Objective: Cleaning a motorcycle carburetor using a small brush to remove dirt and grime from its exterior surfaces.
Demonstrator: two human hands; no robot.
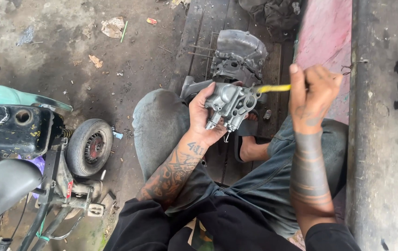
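1. Head view: the left hand (207, 116) grips a grey metal carburettor (230, 103) above the person's knees.
2. Right hand (311, 93) is closed on a yellow-handled tool (273, 88), its tip at the carburettor's right side.
3. Beyond lies an engine casing (237, 56) on the grooved floor panel (203, 28).
4. Near the left edge stands a small wheeled machine (45, 148).

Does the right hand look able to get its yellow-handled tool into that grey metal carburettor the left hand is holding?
Probably yes: the left hand holds the grey metal carburettor up, and the right hand's yellow-handled tool already meets its side, nothing between them.
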